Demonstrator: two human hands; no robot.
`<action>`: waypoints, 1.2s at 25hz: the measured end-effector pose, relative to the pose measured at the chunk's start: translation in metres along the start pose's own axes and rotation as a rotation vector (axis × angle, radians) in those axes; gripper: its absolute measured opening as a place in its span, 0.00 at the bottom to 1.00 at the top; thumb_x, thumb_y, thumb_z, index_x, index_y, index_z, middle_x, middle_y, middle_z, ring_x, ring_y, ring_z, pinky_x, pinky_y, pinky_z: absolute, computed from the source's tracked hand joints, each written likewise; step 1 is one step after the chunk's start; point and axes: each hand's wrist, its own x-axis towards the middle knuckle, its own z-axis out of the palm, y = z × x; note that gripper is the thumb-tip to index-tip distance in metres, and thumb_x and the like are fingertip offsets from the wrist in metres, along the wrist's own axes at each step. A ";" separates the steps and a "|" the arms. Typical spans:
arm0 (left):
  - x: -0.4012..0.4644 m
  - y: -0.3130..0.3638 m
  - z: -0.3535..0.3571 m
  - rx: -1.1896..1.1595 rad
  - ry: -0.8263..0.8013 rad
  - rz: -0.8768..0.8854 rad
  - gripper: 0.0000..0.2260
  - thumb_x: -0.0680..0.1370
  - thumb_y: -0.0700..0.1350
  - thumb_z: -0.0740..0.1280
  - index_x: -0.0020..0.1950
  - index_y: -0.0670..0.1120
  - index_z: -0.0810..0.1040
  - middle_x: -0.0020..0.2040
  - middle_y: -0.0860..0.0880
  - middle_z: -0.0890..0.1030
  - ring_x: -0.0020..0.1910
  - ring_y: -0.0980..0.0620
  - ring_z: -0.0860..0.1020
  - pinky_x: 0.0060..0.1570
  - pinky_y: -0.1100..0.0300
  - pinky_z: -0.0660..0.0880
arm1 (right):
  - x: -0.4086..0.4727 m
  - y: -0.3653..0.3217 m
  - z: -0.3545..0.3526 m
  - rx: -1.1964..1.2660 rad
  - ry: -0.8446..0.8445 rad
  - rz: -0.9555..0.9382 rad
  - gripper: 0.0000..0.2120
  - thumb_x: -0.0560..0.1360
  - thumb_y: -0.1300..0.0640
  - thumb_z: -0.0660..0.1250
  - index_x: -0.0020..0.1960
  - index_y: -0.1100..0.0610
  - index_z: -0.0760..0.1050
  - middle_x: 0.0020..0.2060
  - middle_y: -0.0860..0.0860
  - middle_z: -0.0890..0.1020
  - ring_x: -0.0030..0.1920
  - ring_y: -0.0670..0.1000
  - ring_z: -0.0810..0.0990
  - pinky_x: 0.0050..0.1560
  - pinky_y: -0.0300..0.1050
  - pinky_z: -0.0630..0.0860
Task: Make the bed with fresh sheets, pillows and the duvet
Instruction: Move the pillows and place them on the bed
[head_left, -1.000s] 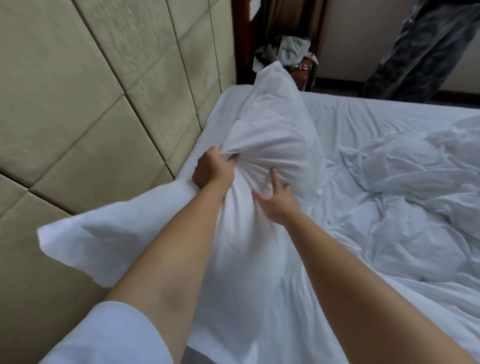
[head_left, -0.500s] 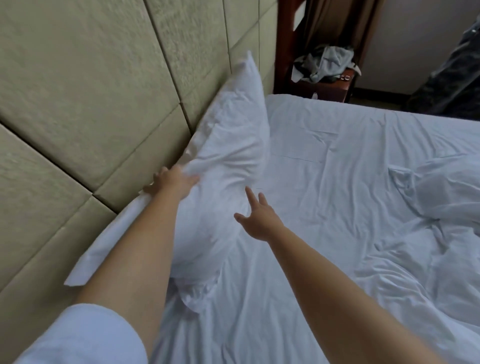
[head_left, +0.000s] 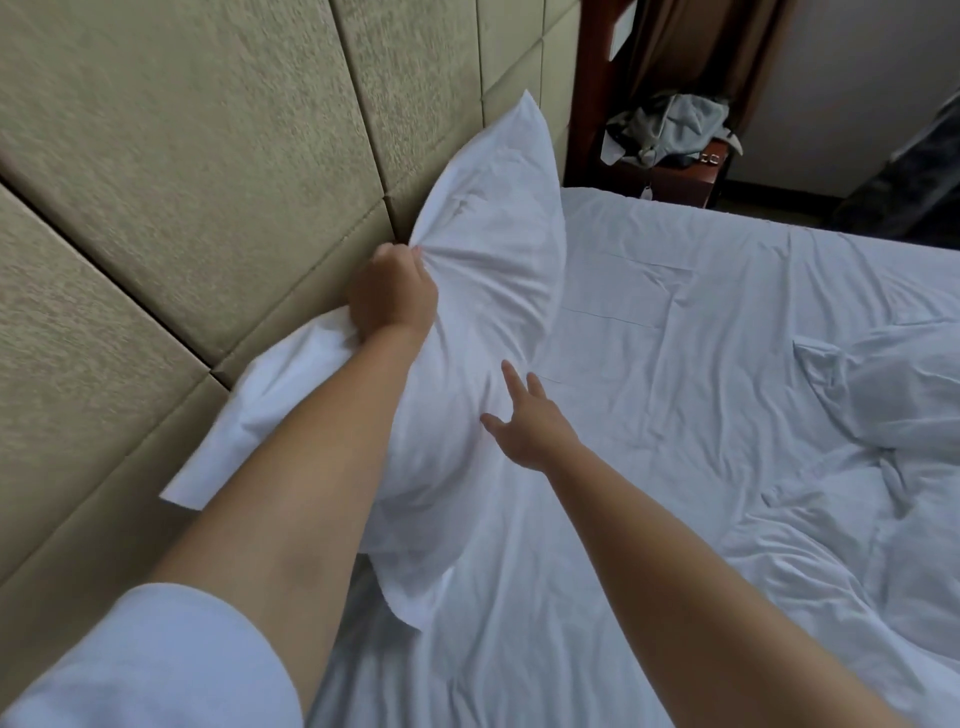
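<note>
While left hand (head_left: 393, 297) fingers bunch the pillow (head_left: 488, 249) against headboard (head_left: 208, 156), right hand (head_left: 527, 426) fingers spread, rumpled duvet (head_left: 893, 395) well apart.

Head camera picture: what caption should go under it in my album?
Left hand grips a white pillow against the padded headboard; open right hand reaches toward it over the sheet.

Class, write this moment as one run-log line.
step: prop white pillow on padded beige headboard | left hand: grips pillow | right hand: open by pillow | crumpled white duvet: unspread
</note>
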 end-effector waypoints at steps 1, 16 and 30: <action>0.001 -0.004 -0.002 -0.016 0.050 -0.064 0.17 0.83 0.45 0.53 0.53 0.34 0.77 0.56 0.36 0.78 0.53 0.36 0.75 0.48 0.50 0.68 | 0.001 0.000 0.000 0.000 0.005 -0.004 0.34 0.79 0.45 0.58 0.77 0.43 0.40 0.78 0.52 0.46 0.71 0.58 0.63 0.65 0.55 0.67; -0.076 -0.092 0.032 0.430 -0.324 0.094 0.23 0.83 0.49 0.50 0.78 0.52 0.51 0.78 0.47 0.50 0.76 0.45 0.51 0.72 0.42 0.50 | -0.012 -0.011 0.041 -0.061 -0.141 0.021 0.34 0.81 0.48 0.57 0.77 0.45 0.39 0.78 0.53 0.46 0.73 0.58 0.62 0.66 0.53 0.66; -0.167 -0.078 -0.003 0.417 -0.479 0.151 0.21 0.83 0.45 0.52 0.76 0.50 0.58 0.78 0.48 0.54 0.77 0.48 0.49 0.74 0.44 0.44 | -0.108 0.003 0.037 -0.083 -0.028 0.023 0.33 0.81 0.50 0.57 0.78 0.47 0.40 0.77 0.53 0.48 0.72 0.58 0.64 0.65 0.53 0.67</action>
